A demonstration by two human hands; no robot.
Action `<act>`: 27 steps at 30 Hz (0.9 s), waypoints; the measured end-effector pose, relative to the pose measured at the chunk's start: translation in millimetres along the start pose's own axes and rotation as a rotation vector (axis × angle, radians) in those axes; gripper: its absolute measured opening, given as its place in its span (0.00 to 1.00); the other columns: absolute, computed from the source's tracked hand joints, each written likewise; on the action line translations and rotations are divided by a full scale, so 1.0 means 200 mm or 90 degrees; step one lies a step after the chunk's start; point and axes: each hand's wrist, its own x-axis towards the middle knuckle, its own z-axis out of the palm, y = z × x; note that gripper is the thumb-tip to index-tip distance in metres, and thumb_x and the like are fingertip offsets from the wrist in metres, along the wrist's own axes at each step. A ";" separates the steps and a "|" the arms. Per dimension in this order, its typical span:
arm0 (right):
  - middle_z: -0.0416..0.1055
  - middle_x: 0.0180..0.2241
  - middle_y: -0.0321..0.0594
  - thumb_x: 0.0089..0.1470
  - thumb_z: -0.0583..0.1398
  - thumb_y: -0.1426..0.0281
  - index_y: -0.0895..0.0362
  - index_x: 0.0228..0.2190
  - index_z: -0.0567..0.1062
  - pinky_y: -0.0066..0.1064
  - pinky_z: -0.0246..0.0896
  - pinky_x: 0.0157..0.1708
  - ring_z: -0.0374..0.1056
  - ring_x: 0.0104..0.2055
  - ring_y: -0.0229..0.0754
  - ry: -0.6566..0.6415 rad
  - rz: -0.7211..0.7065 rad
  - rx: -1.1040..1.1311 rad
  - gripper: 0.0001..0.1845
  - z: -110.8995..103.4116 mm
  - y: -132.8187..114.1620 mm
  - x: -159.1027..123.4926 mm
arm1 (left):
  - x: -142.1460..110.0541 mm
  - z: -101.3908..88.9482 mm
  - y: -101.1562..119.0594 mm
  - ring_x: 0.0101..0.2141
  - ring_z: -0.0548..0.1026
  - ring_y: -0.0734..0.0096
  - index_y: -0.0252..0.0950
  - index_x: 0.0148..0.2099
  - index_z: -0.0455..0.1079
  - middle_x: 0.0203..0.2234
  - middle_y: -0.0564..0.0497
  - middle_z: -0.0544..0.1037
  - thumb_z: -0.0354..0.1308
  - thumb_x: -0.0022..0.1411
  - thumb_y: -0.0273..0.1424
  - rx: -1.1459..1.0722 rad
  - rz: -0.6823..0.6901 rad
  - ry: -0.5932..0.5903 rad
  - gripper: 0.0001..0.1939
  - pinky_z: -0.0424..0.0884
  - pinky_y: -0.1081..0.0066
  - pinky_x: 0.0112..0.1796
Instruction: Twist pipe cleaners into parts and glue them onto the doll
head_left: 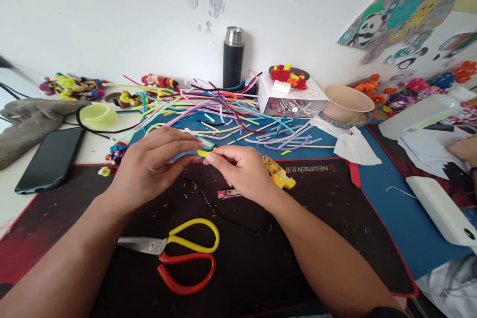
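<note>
A short, fuzzy yellow pipe cleaner piece is between my two hands above the black desk mat. My right hand pinches it between thumb and forefinger. My left hand meets its other end with thumb and fingertips, the fingers long and close together. Below the hands lie scissors with one yellow and one red handle, blades pointing left. A pink lighter lies under my right hand. Beyond the right wrist is a yellow object, partly hidden by the hand.
Many coloured pipe cleaners spread along the back. Behind stand a black thermos, a white box and a beige bowl. A phone lies left. At right are a white device and another person's hand.
</note>
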 end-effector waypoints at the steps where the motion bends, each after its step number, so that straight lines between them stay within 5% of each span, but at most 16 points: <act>1: 0.76 0.24 0.35 0.72 0.62 0.57 0.56 0.41 0.88 0.30 0.58 0.29 0.69 0.28 0.38 0.000 0.001 0.003 0.19 0.00 0.00 0.00 | -0.01 0.00 0.00 0.47 0.84 0.54 0.50 0.47 0.85 0.44 0.50 0.89 0.67 0.68 0.31 0.008 0.016 0.006 0.09 0.72 0.57 0.56; 9: 0.74 0.24 0.35 0.73 0.62 0.58 0.57 0.41 0.87 0.30 0.58 0.30 0.68 0.27 0.37 0.000 0.009 0.005 0.19 -0.01 -0.03 0.00 | -0.03 0.01 0.02 0.43 0.84 0.60 0.47 0.48 0.80 0.42 0.50 0.86 0.70 0.67 0.25 0.077 0.110 0.132 0.12 0.76 0.60 0.49; 27: 0.66 0.19 0.32 0.71 0.63 0.53 0.57 0.40 0.88 0.30 0.55 0.28 0.64 0.25 0.37 -0.004 0.022 0.057 0.22 -0.01 -0.02 0.00 | -0.03 0.01 -0.02 0.42 0.86 0.60 0.39 0.52 0.78 0.42 0.44 0.88 0.68 0.68 0.17 0.188 0.256 0.104 0.15 0.80 0.61 0.46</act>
